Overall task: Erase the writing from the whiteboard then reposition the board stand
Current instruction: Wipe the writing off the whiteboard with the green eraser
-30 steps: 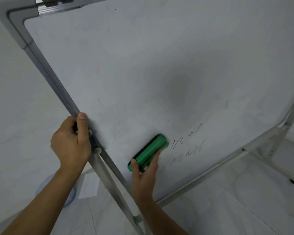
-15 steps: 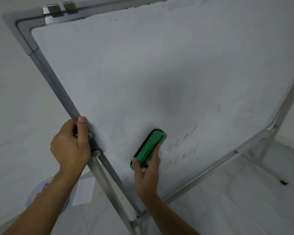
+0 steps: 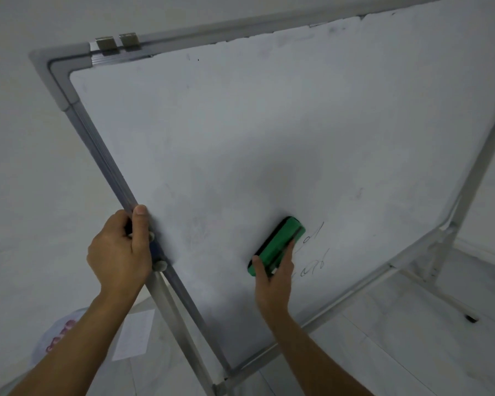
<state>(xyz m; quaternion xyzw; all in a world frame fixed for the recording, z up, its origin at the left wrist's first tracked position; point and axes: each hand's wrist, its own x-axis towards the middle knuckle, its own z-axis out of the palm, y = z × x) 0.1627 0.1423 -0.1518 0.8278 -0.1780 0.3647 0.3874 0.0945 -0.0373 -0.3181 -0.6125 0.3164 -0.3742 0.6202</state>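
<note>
The whiteboard fills most of the view, tilted in a grey metal frame on a stand. My left hand grips the frame's left edge, thumb on the front. My right hand presses a green eraser flat against the lower part of the board. Two short lines of thin dark writing remain just right of the eraser, partly covered by it. The board elsewhere shows only faint grey smudges.
Two metal clips sit on the top edge of the frame. The stand's right leg reaches to a pale tiled floor. A sheet of paper and a round clear lid with pink print lie on the floor at lower left.
The eraser and my right hand have slid right over the start of the writing, leaving less of it showing. The view has tilted up, so more of the top frame shows. My left hand keeps its grip.
</note>
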